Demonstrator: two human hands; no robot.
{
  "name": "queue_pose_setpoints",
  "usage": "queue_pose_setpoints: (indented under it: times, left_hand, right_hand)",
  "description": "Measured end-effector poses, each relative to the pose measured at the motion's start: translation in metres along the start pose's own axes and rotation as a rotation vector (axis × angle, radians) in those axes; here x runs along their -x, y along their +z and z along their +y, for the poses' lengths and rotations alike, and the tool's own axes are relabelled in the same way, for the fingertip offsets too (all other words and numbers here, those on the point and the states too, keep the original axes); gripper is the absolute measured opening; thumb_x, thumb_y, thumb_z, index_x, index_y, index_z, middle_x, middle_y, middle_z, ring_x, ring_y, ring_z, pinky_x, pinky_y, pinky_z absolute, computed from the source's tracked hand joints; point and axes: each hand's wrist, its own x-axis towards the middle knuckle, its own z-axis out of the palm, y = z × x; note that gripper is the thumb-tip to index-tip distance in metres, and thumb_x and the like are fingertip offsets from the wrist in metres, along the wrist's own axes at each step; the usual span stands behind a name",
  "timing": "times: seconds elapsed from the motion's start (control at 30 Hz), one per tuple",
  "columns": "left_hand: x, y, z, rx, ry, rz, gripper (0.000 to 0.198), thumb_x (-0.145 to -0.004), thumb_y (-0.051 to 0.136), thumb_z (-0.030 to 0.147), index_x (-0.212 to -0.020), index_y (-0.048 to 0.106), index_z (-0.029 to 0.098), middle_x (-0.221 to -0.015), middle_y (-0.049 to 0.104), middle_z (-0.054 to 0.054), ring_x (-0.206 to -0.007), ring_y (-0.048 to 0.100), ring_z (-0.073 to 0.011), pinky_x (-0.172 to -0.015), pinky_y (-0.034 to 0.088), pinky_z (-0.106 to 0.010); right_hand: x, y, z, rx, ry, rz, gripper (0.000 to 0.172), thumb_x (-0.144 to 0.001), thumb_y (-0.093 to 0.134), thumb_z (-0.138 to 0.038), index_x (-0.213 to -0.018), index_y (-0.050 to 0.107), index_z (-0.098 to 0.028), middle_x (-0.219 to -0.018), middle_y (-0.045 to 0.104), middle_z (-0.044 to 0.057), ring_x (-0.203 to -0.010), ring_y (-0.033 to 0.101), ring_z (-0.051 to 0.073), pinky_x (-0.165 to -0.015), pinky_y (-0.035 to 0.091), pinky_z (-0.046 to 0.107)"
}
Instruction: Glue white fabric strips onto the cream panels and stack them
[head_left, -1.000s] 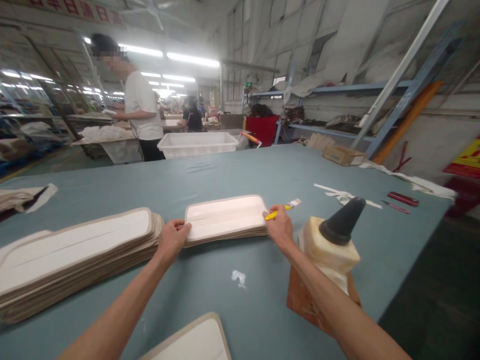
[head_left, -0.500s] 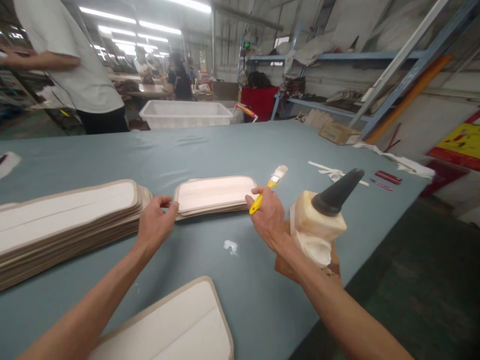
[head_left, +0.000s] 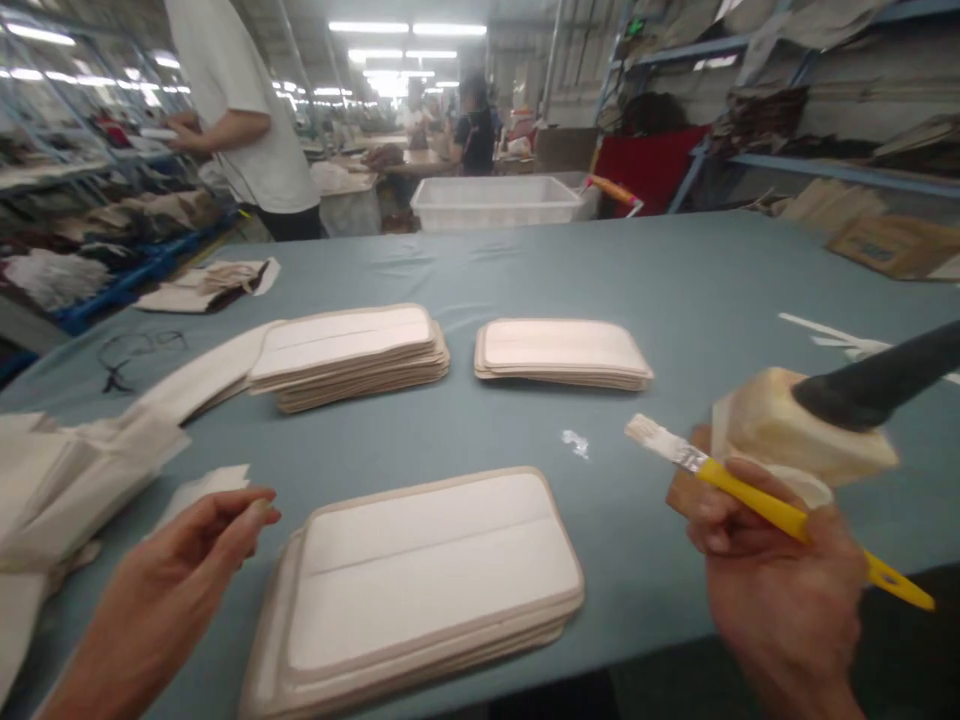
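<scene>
Across the broad blue-green surface [head_left: 465,430], I had three stacks of flat, round-cornered panels in sight, each topped in pale fabric with a beige border. The nearest stack [head_left: 435,570] lay between the two hands, a line running lengthwise along its top panel and its lower layers jutting out to the left. Beyond it sat the far left stack [head_left: 349,345] and the lower, faintly pink far right stack [head_left: 562,345], well apart from both hands.

The right hand [head_left: 780,590] had its fingers closed around the yellow-handled brush [head_left: 757,500], its whitish bristles touching nothing. The left hand [head_left: 180,580] hung half curled beside the nearest stack, thumb close to forefinger, nothing visible in its hold. Just beyond the right hand stood the cream, block-shaped container [head_left: 772,410] with its black cone [head_left: 885,380]; a small white smear [head_left: 576,443] marked the surface near the bristles.

As for progress, I judged the work partway along: the panels were already stacked and the brush in hand, but no panel was being brushed. Which stacks were finished and which remained, I could not tell
</scene>
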Motion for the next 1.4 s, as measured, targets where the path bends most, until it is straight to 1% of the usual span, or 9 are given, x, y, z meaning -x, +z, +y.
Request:
queue_pose_setpoints:
  times: [0.07,0.13,0.2,0.3,0.43,0.7,0.87,1.17,1.4]
  left_hand:
    - [0.030,-0.012,-0.036,-0.014,-0.074,-0.001,0.086,-0.060,0.055,0.103,-0.094,0.077,0.026,-0.095,0.081,-0.003,-0.087,0.075,-0.0276,-0.079,0.061,-0.038]
    - [0.061,-0.010,-0.056,-0.022,-0.082,-0.004,0.077,-0.070,0.054,0.096,-0.095,0.078,0.027,-0.096,0.081,-0.004,-0.088,0.076,-0.0264,-0.075,0.061,-0.034]
    - [0.087,0.002,-0.060,-0.034,-0.002,0.064,0.061,-0.083,0.057,0.083,-0.095,0.077,0.028,-0.086,0.078,-0.001,-0.077,0.074,-0.0213,-0.067,0.059,-0.029]
    - [0.107,0.025,-0.050,-0.028,0.256,0.182,0.034,-0.095,0.060,0.060,-0.097,0.074,0.028,-0.083,0.073,0.002,-0.072,0.069,-0.0155,-0.066,0.056,-0.025]
    - [0.110,0.046,-0.044,-0.021,0.465,0.272,0.014,-0.101,0.061,0.039,-0.101,0.068,0.027,-0.096,0.072,0.002,-0.088,0.069,-0.0132,-0.082,0.054,-0.023]
    - [0.114,0.063,-0.057,0.026,0.339,0.251,0.011,-0.100,0.058,0.034,-0.105,0.062,0.026,-0.097,0.068,0.000,-0.088,0.067,-0.0154,-0.078,0.054,-0.026]
    - [0.114,0.067,-0.059,0.068,0.321,0.235,0.010,-0.099,0.058,0.031,-0.107,0.062,0.025,-0.099,0.069,-0.001,-0.089,0.068,-0.0167,-0.077,0.054,-0.027]
    - [0.112,0.070,-0.059,0.041,0.334,0.254,0.009,-0.099,0.055,0.025,-0.106,0.060,0.023,-0.098,0.069,-0.002,-0.091,0.068,-0.0172,-0.082,0.052,-0.030]
    - [0.115,0.072,-0.060,0.016,0.299,0.255,0.013,-0.097,0.055,0.027,-0.109,0.059,0.023,-0.092,0.066,-0.001,-0.085,0.066,-0.0177,-0.075,0.050,-0.031]
  right_hand:
    - [0.016,0.008,0.002,-0.110,0.172,-0.008,0.030,-0.085,0.068,-0.053,-0.091,0.070,-0.023,-0.068,0.057,0.000,-0.052,0.046,0.013,-0.044,0.034,0.023]
    - [0.035,0.023,0.005,-0.128,0.309,-0.052,0.029,-0.085,0.075,-0.053,-0.087,0.069,-0.025,-0.061,0.049,-0.004,-0.050,0.041,0.011,-0.045,0.036,0.021]
    - [0.057,0.044,0.007,-0.078,0.359,-0.111,0.033,-0.084,0.081,-0.055,-0.084,0.068,-0.025,-0.054,0.040,-0.007,-0.047,0.038,0.010,-0.046,0.036,0.019]
    - [0.087,0.078,0.007,0.037,0.308,-0.222,0.041,-0.081,0.085,-0.059,-0.078,0.069,-0.022,-0.050,0.032,-0.009,-0.044,0.032,0.007,-0.044,0.031,0.017]
    - [0.116,0.117,0.007,0.175,0.248,-0.428,0.050,-0.084,0.083,-0.066,-0.074,0.069,-0.019,-0.054,0.038,-0.007,-0.044,0.032,0.006,-0.040,0.024,0.019]
    - [0.147,0.155,0.025,0.354,0.220,-0.694,0.047,-0.100,0.065,-0.063,-0.080,0.067,-0.019,-0.053,0.039,-0.007,-0.046,0.032,0.009,-0.042,0.023,0.021]
    - [0.161,0.169,0.036,0.474,0.091,-0.721,0.043,-0.104,0.060,-0.057,-0.082,0.066,-0.020,-0.066,0.054,-0.002,-0.051,0.037,0.009,-0.046,0.027,0.023]
    - [0.160,0.183,0.028,0.451,0.027,-0.775,0.039,-0.104,0.063,-0.054,-0.082,0.064,-0.022,-0.051,0.049,-0.006,-0.045,0.045,0.010,-0.044,0.037,0.019]
    - [0.150,0.170,0.033,0.460,0.053,-1.021,0.032,-0.105,0.065,-0.048,-0.087,0.070,-0.021,-0.058,0.056,-0.005,-0.050,0.046,0.010,-0.047,0.037,0.020]
